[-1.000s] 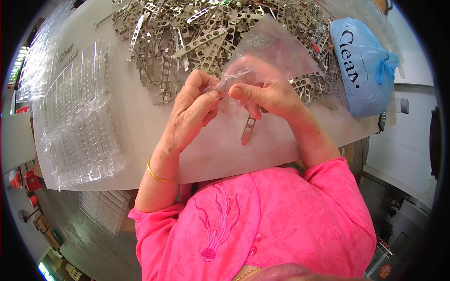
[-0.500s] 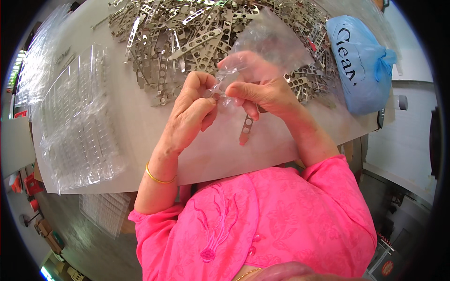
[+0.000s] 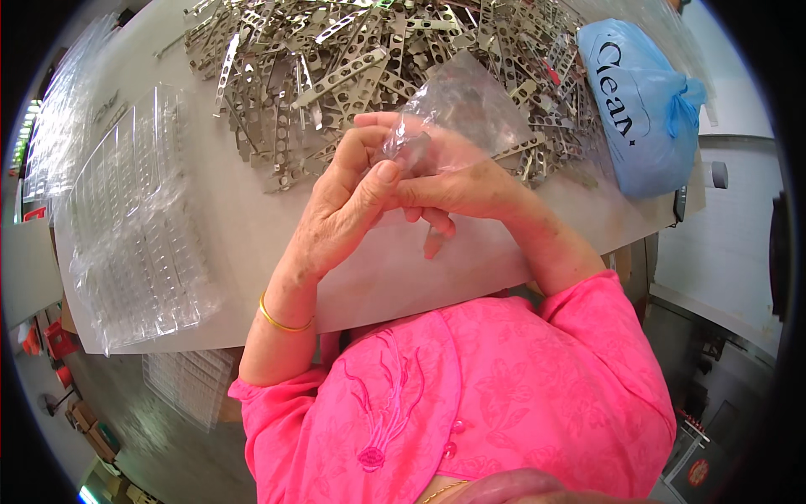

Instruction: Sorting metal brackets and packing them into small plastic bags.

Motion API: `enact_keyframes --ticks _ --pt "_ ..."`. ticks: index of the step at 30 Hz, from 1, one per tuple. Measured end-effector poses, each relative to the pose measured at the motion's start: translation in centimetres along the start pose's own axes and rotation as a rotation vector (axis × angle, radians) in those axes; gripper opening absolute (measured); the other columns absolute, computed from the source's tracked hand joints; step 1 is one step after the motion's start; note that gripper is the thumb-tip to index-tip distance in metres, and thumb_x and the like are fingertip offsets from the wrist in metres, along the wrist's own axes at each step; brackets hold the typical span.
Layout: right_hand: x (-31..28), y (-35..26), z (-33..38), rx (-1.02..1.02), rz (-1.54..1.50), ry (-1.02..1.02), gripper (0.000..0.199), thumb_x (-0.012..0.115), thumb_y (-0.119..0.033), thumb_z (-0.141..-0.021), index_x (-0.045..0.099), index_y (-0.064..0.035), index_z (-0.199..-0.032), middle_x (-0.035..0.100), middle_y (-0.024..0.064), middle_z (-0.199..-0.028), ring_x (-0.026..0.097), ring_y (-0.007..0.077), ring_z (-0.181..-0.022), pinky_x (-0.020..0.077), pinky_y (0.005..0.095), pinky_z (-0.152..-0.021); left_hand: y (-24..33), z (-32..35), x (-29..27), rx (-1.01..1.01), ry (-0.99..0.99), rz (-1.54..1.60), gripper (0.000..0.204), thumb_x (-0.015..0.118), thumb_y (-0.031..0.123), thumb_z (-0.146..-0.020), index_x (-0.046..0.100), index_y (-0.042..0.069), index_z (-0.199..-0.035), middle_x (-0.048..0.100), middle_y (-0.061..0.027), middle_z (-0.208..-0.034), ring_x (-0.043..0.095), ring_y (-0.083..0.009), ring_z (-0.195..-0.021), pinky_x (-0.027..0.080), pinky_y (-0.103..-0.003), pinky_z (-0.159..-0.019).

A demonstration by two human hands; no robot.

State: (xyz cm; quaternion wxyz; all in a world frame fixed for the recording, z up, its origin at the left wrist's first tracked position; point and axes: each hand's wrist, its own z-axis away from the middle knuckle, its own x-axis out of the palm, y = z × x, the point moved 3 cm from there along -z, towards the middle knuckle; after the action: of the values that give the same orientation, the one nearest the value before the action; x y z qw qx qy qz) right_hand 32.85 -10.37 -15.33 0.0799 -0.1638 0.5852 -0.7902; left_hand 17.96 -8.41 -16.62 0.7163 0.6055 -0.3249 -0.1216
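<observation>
A clear plastic bag [image 3: 483,105] is between my two hands, its loose end spreading up over the metal pile. My left hand [image 3: 336,206] is closed on the near edge of the bag, thumb pressed toward the curled fingers. Against it, my right hand [image 3: 466,189] has its thumb meeting the left thumb, with its fingers behind the plastic. A flat metal strip [image 3: 433,244] sticks out below the right hand's lower fingers, which curl around it. Most of that strip is hidden by the hand.
A large heap of perforated metal strips [image 3: 361,76] covers the far side of the table [image 3: 252,260]. Clear plastic trays [image 3: 143,252] lie stacked at the left. A tied blue plastic bag [image 3: 642,109] stands at the right.
My hands have come together, the right thumb now reaching the left thumb. The bag's loose end has shifted down and left, and the metal strip shows less below my right hand.
</observation>
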Motion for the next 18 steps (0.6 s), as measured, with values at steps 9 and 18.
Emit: enact_keyframes --ticks 9,18 --pt "-1.4 0.2 0.5 -0.212 0.156 0.051 0.073 0.072 -0.010 -0.091 0.032 -0.0059 -0.152 0.065 0.0034 -0.087 0.057 0.0074 -0.060 0.0496 0.0207 -0.051 0.6 0.3 -1.8 -0.117 0.094 -0.113 0.016 0.048 0.017 -0.101 0.051 0.004 -0.094 0.049 0.0009 -0.072 0.044 -0.0060 -0.057 0.036 -0.022 -0.050" --pt "-0.8 -0.5 0.6 -0.102 0.111 0.061 0.066 0.065 -0.008 -0.095 0.033 -0.0114 -0.153 0.060 0.0034 -0.079 0.055 0.0073 -0.055 0.0526 0.0247 -0.045 0.9 0.3 -1.7 -0.100 0.054 -0.126 0.021 0.043 0.005 -0.087 0.053 0.002 -0.104 0.053 -0.0016 -0.078 0.043 -0.0063 -0.060 0.037 -0.023 -0.053"
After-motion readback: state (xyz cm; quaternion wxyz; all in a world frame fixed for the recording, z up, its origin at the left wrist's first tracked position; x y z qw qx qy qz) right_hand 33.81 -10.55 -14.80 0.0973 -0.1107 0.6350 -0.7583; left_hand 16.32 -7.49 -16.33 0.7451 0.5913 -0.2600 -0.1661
